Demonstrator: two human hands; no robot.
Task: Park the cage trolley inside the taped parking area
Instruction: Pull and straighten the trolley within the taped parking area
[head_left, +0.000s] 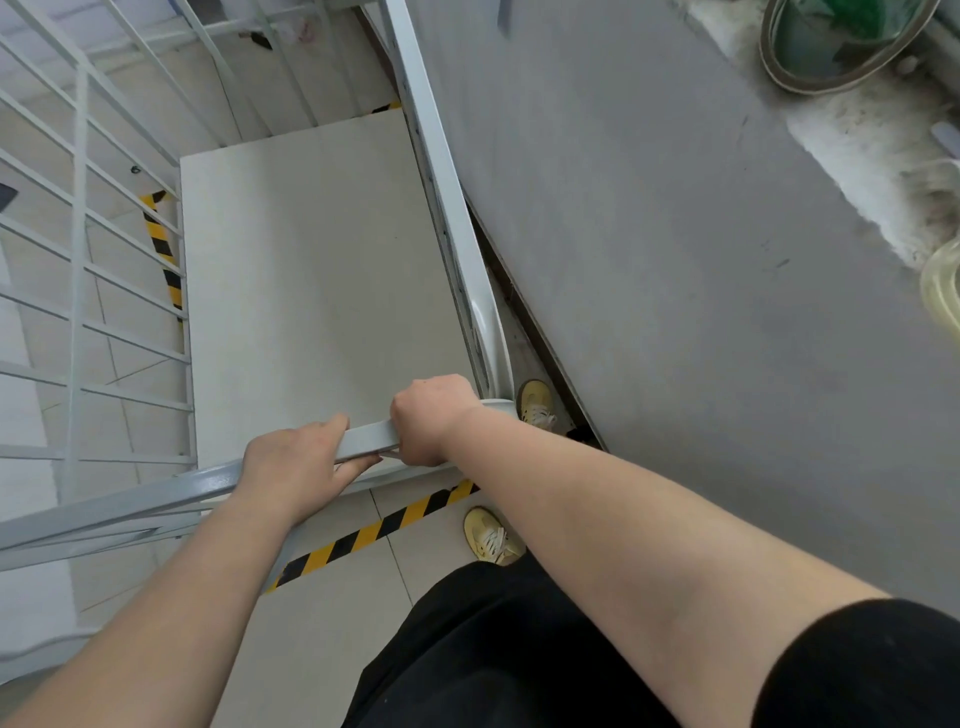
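Observation:
I look down into a pale grey cage trolley with a flat white base and barred side walls. Its near top rail crosses the view below the middle. My left hand and my right hand are both closed around this rail, side by side. Yellow-and-black floor tape runs diagonally under the near rail. Another strip of the tape shows through the left bars, and a short piece shows at the far end.
A grey wall or panel stands close along the trolley's right side. My two feet in yellow shoes stand on the tiled floor by the near right corner. A round green basin sits at the top right.

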